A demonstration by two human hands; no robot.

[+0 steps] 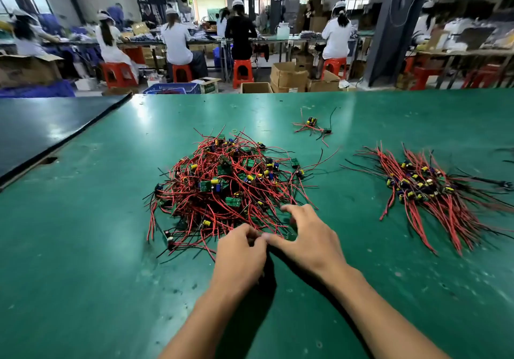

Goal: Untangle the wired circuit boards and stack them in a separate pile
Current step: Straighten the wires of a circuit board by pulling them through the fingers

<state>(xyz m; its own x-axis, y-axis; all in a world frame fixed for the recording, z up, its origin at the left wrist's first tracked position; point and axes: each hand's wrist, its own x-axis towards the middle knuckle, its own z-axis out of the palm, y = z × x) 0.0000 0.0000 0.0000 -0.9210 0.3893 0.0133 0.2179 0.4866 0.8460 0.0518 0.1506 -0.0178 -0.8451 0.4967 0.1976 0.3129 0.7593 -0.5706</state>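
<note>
Both left hand (pixel 240 253) and right hand (pixel 308 243) pinch tangled wires (pixel 222 191); sorted pile (pixel 425 189) nearby.

Tangled pile (pixel 222 186) sits mid-table (pixel 83 247). Sorted pile (pixel 428 189) at its 3 o'clock, well apart. Small cluster (pixel 313 127) at 1 o'clock, behind both. Flat panel (pixel 41 125) on table at 10 o'clock. Left hand (pixel 239 253) and right hand (pixel 308 236) at tangled pile's 6 o'clock edge, touching each other.

On the green desk (pixel 83 247), the left hand (pixel 240 253) is pinching the near edge of the tangled heap (pixel 222 180), the right hand (pixel 308 239) is arching its fingers (pixel 292 210) over that edge, and the sorted pile (pixel 425 186) is lying well right of the heap.
</note>
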